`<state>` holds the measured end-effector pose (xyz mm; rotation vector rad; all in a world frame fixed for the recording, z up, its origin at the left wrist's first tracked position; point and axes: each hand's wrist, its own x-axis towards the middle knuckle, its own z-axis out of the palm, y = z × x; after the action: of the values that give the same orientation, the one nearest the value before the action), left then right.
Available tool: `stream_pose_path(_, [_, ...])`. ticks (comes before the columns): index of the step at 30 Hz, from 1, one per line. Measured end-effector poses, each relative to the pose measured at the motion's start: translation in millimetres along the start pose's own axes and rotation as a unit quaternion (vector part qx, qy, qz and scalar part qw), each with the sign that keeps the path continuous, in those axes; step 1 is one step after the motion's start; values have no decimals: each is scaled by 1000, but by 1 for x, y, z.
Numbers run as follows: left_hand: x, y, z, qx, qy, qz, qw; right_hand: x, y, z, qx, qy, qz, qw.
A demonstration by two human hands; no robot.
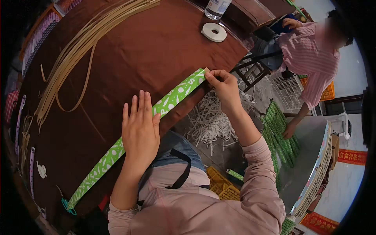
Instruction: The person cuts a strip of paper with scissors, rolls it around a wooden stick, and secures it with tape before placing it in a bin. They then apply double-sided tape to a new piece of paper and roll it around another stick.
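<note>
A long green strip (172,98) with white patterns lies along the near edge of the brown table (129,51). My left hand (139,131) rests flat on its middle, fingers spread, pressing it down. My right hand (221,84) pinches the strip's far end at the table edge, where a tan strip tip shows beneath the green covering.
A bundle of tan bamboo strips (78,47) lies across the table's far left. A white tape roll (214,31) and a bottle (216,8) stand at the far side. White paper shreds (211,117) litter the floor. Another person in pink (313,58) reaches toward stacked green strips (280,137).
</note>
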<state>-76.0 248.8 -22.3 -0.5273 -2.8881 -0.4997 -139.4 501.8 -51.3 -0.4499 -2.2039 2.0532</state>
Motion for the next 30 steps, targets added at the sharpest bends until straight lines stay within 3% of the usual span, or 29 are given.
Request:
stream_pose_path(6, [0, 0, 2, 45, 1, 7, 999, -1, 1, 1, -13, 12, -13, 1000])
stream_pose_path(15, [-2, -1, 8, 103, 14, 3, 995, -1, 18, 10, -105, 87, -114, 984])
stream_pose_path(18, [-2, -1, 10, 114, 24, 4, 993, -3, 23, 15, -143, 131, -207, 959])
stream_pose_path(21, [-2, 0, 10, 121, 27, -2, 992, 1, 38, 14, -92, 159, -225, 957])
stream_pose_path(25, [-3, 0, 8, 116, 15, -4, 993, 4, 43, 2, -49, 126, -271, 953])
stream_pose_path(28, [-3, 1, 6, 111, 12, -9, 994, -7, 34, -3, -149, 154, -374, 902])
stream_pose_path(30, [-2, 1, 6, 107, 6, -14, 994, -22, 12, 3, -321, 73, -508, 796])
